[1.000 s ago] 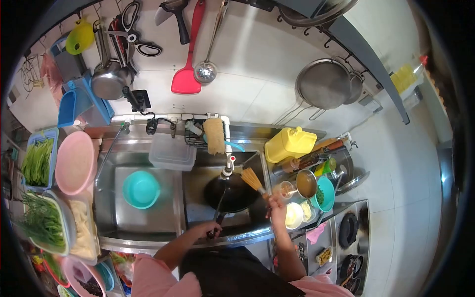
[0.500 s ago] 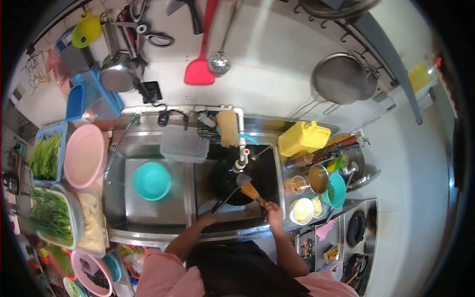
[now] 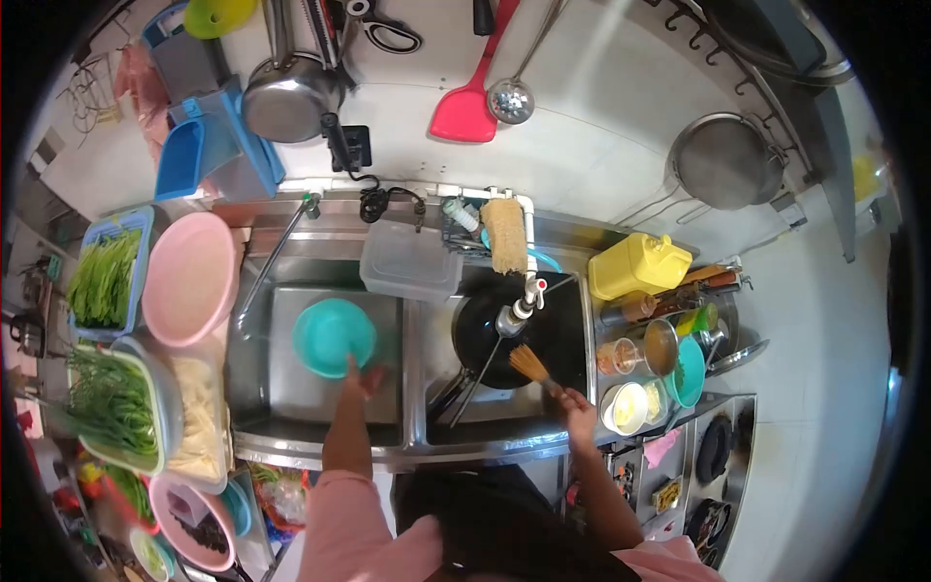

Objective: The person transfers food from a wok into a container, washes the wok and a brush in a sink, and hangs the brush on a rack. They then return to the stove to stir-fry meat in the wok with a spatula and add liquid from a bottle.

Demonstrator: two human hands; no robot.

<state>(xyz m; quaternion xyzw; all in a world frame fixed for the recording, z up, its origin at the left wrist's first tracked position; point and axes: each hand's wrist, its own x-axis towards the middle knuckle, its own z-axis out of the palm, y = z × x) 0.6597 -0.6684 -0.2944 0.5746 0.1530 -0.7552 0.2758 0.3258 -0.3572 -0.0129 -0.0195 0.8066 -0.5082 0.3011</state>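
Observation:
My left hand (image 3: 361, 378) reaches into the left sink basin (image 3: 262, 398), fingers apart, its fingertips right at the near rim of a teal bowl (image 3: 335, 337). In my right hand (image 3: 578, 412) is the handle of a bamboo wok brush (image 3: 529, 364), its bristles pointing up and left over the right basin. A black wok (image 3: 470, 335) sits in that basin under the tap (image 3: 535, 294). Leaning across the wok is a long-handled metal utensil (image 3: 478, 390), its upper end close below the tap.
A clear plastic box (image 3: 410, 260) lies across the back of the sink. Tubs of greens (image 3: 104, 281) and a pink basin (image 3: 190, 279) line the left side. On the right stand a yellow jug (image 3: 638, 267) and several small bowls. Pans and utensils hang on the wall.
My left hand has let go of the metal utensil and moved left to the teal bowl. The brush stays in my right hand, lifted off the wok. The camera view has shifted.

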